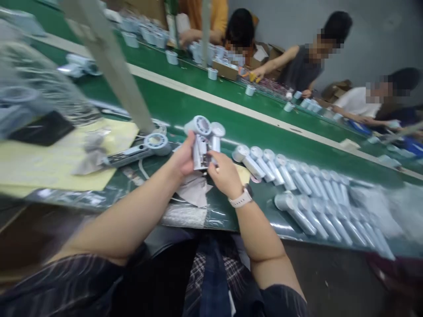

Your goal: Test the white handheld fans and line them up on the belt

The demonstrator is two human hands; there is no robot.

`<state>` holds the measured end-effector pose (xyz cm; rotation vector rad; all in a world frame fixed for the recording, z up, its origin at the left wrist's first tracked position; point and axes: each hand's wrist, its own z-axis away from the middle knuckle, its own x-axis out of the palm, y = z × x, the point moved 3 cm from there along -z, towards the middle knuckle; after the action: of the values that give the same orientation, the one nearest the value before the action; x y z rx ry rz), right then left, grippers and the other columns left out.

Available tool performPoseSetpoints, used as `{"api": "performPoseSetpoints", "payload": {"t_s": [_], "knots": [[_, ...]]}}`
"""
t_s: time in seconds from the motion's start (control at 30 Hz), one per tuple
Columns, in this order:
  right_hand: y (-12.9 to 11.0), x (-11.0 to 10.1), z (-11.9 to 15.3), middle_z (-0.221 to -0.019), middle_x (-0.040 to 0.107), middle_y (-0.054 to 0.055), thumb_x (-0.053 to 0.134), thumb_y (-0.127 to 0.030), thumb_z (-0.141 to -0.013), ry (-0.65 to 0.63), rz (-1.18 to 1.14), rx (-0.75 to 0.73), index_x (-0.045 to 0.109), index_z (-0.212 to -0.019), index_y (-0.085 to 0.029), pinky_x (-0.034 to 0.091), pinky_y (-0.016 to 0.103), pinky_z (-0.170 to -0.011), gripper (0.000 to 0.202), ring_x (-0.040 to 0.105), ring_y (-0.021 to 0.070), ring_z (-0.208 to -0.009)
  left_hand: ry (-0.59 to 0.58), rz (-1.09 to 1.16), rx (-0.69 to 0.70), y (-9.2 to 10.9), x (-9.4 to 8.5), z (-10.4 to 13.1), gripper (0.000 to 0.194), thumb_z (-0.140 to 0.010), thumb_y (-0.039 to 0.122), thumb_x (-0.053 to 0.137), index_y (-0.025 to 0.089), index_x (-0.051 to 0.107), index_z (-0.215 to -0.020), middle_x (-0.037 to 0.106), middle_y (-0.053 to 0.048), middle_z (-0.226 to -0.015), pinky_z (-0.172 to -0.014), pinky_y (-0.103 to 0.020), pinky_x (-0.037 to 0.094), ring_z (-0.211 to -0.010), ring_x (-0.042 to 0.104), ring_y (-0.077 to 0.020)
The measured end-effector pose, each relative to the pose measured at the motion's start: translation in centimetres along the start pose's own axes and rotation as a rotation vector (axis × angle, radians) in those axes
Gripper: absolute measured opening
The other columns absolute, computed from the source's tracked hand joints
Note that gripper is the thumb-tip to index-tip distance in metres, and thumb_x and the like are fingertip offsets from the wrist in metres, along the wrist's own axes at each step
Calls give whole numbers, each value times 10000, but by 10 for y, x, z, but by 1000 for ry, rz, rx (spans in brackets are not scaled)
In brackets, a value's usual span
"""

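Note:
My left hand [185, 157] is closed around a pale blue handheld fan [198, 147], its round head pointing up and away. The handle's inside faces me, showing dark and metallic parts too small to tell apart. At the handle's right edge, the fingers of my right hand [224, 173] are bent and pinched together against the inner parts; whatever they hold is too small to make out. Just behind stands another pale fan [217, 132]. To the left lies an opened fan [153, 145] with its handle's inside exposed. A crumpled grey cloth [194, 190] rests below my hands.
Two rows of assembled fans [264, 165] lie to the right, beside clear plastic bags [401, 211]. A slanted metal post [112, 61] rises at left, near yellow sheets [89, 176]. Beyond the green conveyor belt [185, 99], several people work among blue parts.

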<state>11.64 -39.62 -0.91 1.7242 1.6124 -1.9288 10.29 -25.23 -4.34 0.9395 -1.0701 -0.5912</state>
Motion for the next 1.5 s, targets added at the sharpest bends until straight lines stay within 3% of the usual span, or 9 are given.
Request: {"api": "performPoseSetpoints", "payload": {"t_s": [0.17,0.27,0.5,0.67,0.77,0.87,1.07,1.33,1.5], "knots": [[13,-11,2,-1299,678,140,554,-408,-966,130,-286,-46,357,-1546,-226,580,447,-898,639,692,283,-1074,-155,379,-102,7,1,0,622,-873,790,577,180,693,-849,789,-102,-851,-878,-436,632,-934,782,-287],[21,-4,0,-1139,689,126,615,-530,-918,194,-300,11,511,-1374,-198,567,404,-763,574,672,254,-890,-179,442,-23,14,-5,-1,608,-857,768,628,166,709,-878,803,-114,-925,-916,-426,627,-1017,777,-297],[1,45,0,-817,696,56,727,-191,-723,-192,-195,51,691,-856,-211,529,397,-772,139,636,238,-745,-147,440,192,35,-13,7,617,-756,781,727,173,690,-854,803,-124,-1002,-956,-415,618,-1134,746,-325],[6,45,-8,-888,734,72,489,-340,-958,-121,-401,91,641,-1113,-188,582,371,-687,265,677,218,-733,-199,466,217,41,-5,17,652,-758,824,665,182,670,-871,791,-130,-1049,-950,-450,617,-1186,718,-351],[11,33,-8,-1150,723,132,544,-407,-950,41,-499,88,583,-1269,-186,609,392,-738,391,704,230,-873,-200,437,216,44,-1,21,680,-731,859,635,184,633,-814,769,-150,-1110,-963,-475,609,-1261,669,-386],[14,21,-4,-1087,723,134,593,-457,-929,197,-418,117,648,-1155,-188,593,422,-790,356,685,253,-918,-215,423,223,43,1,21,690,-721,874,620,188,627,-792,757,-154,-1107,-974,-493,604,-1323,621,-407],[11,20,-4,-881,688,39,582,-648,-915,-68,-1019,185,646,-1112,-216,553,319,-576,479,643,183,-697,-389,280,103,24,3,21,739,-620,893,709,179,644,-803,772,-157,-1073,-774,-453,643,-1066,740,-390],[17,5,-2,-1018,643,96,715,-386,-769,423,-209,151,620,-1081,-193,547,489,-885,379,621,267,-915,-182,235,147,4,8,12,798,-511,849,825,169,695,-906,748,-74,-791,-762,-377,614,-826,755,-283],[18,10,-24,-1314,578,179,573,-210,-841,161,-191,-53,482,-1422,-188,545,494,-984,589,593,298,-1187,-59,315,144,12,-2,3,810,-561,872,780,161,706,-942,769,-92,-810,-914,-414,589,-1018,748,-334]]}}
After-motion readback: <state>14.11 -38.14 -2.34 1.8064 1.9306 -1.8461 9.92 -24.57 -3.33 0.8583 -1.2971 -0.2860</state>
